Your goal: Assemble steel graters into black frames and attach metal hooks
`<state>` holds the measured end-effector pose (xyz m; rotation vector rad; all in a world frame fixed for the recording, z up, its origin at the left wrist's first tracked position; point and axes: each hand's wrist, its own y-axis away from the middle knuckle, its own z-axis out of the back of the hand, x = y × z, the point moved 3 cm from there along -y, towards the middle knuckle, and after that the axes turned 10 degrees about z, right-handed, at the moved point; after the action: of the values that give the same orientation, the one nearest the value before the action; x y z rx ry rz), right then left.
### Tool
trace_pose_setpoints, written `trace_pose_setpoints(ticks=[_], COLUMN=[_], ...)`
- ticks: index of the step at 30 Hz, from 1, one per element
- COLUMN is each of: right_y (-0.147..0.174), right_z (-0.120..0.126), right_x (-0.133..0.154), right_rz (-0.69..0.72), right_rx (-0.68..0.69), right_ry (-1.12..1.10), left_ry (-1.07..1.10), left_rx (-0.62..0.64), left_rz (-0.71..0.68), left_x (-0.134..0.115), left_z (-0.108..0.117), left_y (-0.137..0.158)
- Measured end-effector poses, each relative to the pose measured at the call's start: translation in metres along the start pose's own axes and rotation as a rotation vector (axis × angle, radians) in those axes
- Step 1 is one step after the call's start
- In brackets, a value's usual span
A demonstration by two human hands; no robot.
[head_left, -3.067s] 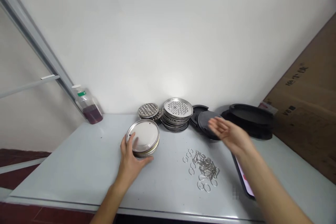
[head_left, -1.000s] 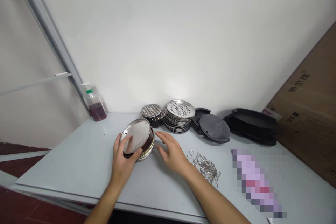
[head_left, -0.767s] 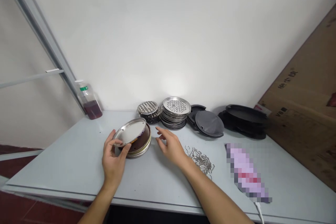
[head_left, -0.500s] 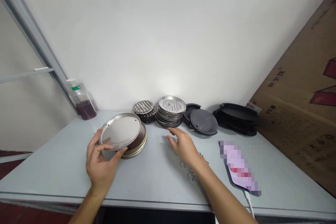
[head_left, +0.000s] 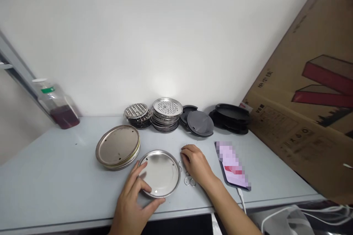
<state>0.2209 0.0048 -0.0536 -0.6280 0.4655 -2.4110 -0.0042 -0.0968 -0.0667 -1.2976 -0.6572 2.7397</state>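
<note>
My left hand (head_left: pixel 135 194) grips a shallow round metal plate (head_left: pixel 162 176) by its left and near rim. The plate has small holes near its edge and is low over the front of the table. My right hand (head_left: pixel 195 163) is at the table beside several small metal rings (head_left: pixel 190 181), its fingers curled together and pointing left. Whatever its fingertips pinch is hidden. To the left of the held plate is a stack of similar round metal plates (head_left: pixel 118 147).
Along the wall are coarse grater discs (head_left: pixel 136 111), a taller stack of perforated discs (head_left: pixel 167 108), grey round parts (head_left: pixel 201 123) and black round parts (head_left: pixel 231 115). A phone (head_left: pixel 233 169) with a white cable lies at right, near a cardboard box (head_left: pixel 298 110). A bottle of dark liquid (head_left: pixel 62 110) stands left.
My left hand has carried the metal plate from above the stack rightward and nearer to me. My right hand has lowered to the rings, its fingers drawing together. The view has shifted right.
</note>
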Motion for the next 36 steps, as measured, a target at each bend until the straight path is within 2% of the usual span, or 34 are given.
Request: trace_pose_setpoints(ticks=[6, 13, 21, 30, 36], right_y=[0.006, 0.006, 0.025, 0.035, 0.041], right_z=[0.007, 0.004, 0.005, 0.012, 0.014], right_x=[-0.005, -0.002, 0.018, 0.002, -0.012], right_rz=[-0.032, -0.121, -0.046, -0.061, -0.216], right_rx=[-0.111, 0.013, 0.076, -0.072, -0.241], right_ry=[0.118, 0.07, 0.086, -0.016, -0.046], left_ry=[-0.15, -0.235, -0.291, -0.308, -0.31], left_rx=[-0.005, -0.018, 0.015, 0.051, 0.043], left_rz=[-0.001, -0.053, -0.036, -0.115, -0.124], left_x=[0.006, 0.006, 0.012, 0.008, 0.005], left_z=[-0.007, -0.007, -0.005, -0.007, -0.007], left_y=[-0.005, -0.003, -0.001, -0.001, -0.001])
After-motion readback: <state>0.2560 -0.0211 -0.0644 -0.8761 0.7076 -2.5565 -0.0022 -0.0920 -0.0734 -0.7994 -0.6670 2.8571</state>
